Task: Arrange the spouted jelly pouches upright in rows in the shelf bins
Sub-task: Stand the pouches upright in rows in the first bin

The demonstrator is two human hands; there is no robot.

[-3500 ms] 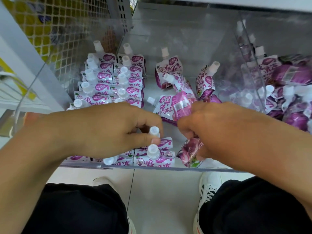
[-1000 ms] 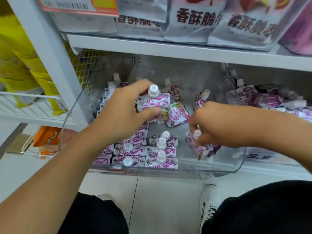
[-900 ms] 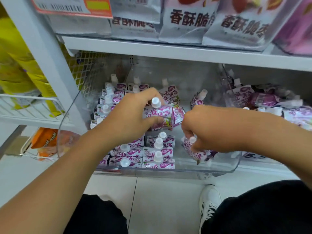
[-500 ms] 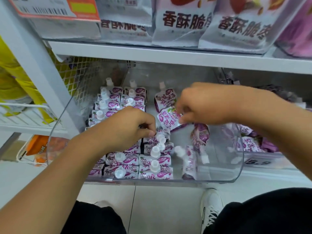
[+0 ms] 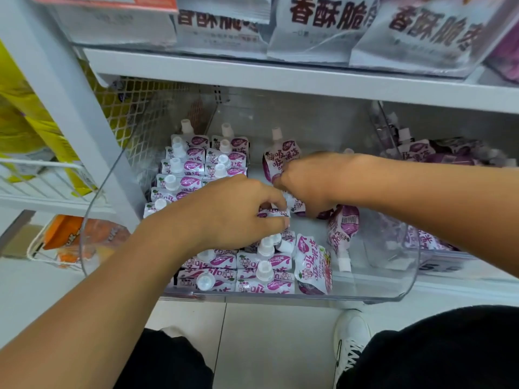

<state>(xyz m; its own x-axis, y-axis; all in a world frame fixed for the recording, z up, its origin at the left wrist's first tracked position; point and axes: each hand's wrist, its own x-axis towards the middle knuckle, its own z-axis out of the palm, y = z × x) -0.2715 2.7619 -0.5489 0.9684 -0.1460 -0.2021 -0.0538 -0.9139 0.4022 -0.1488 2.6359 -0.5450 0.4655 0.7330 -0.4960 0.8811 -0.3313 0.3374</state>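
A clear plastic bin on the shelf holds purple-and-white spouted jelly pouches. Upright rows fill its left side, back to front. My left hand is in the middle of the bin, fingers curled, pinching the top of a pouch. My right hand reaches in beside it and grips another pouch, mostly hidden under the fingers. One pouch stands upright at the back. Two loose pouches lie tilted at the front right: one leaning, one with its spout down.
A second clear bin on the right holds a jumble of the same pouches. Silver snack bags sit on the shelf above. A white upright post and wire mesh stand left. My shoes and the tiled floor are below.
The left hand has moved a little right and forward with a pouch in its fingers. The right hand has dropped lower into the bin and now meets the left hand.
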